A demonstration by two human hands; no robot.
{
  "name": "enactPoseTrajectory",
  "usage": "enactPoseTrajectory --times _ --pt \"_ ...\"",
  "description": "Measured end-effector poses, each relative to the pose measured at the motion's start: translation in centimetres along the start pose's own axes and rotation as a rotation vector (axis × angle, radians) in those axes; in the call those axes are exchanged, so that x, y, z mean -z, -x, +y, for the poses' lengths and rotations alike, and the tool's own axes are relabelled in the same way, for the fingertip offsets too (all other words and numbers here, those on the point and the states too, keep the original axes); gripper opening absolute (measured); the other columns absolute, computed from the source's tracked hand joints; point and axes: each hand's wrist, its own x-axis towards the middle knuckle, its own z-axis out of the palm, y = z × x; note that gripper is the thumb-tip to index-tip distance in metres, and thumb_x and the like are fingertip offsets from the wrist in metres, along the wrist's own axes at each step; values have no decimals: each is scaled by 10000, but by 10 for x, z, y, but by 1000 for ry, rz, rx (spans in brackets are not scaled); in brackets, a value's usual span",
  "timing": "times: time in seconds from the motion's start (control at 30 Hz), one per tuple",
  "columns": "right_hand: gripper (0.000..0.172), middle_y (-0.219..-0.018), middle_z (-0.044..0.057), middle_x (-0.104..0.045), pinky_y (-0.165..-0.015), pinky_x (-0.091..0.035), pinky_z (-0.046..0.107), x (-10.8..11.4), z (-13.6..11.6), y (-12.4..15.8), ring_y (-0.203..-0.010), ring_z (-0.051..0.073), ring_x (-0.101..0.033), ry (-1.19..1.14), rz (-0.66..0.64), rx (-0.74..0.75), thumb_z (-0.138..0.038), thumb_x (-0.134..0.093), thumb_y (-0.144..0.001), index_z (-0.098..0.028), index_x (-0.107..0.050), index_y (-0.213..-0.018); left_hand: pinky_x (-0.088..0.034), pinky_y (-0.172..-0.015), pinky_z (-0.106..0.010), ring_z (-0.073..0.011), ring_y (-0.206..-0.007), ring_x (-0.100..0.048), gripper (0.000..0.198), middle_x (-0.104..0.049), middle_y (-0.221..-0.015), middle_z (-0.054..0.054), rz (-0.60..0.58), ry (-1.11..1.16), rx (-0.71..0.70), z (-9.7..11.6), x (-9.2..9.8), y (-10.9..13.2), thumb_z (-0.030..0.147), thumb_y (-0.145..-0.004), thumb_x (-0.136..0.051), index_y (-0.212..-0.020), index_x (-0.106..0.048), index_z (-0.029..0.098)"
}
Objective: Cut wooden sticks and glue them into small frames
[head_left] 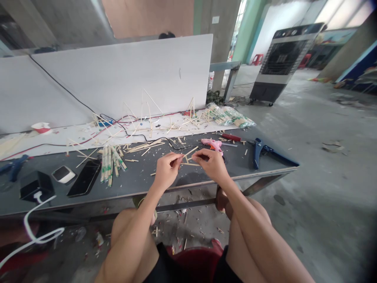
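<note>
My left hand is closed in a pinch on a thin wooden stick, which slants up to the right from the fingertips. Facing it, my right hand has its thumb and fingers pressed together close to a small joined piece of sticks. What the right fingers hold, if anything, is too small to make out. Below both hands, another stick lies near the table's front edge. Just behind my right hand rests a pink hot glue gun.
Wrapped stick bundles, a black phone and a black box with a white cable occupy the left. A blue cutter tool and red-handled tool lie right. Stick frames stand before a white board.
</note>
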Motion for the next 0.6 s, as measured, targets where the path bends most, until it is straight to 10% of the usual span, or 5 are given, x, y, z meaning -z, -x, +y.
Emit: enactPoseTrajectory --times 0.6 --pt "114 -760 32 -715 -652 -498 302 -7 -3 1 -696 178 -635 -14 48 -38 -300 -693 -830 -198 -739 -810 -485 -527 -233 -115 -536 -600 217 -690 -819 -66 11 34 39 2 2 1 285 -933 -580 -951 -754 157"
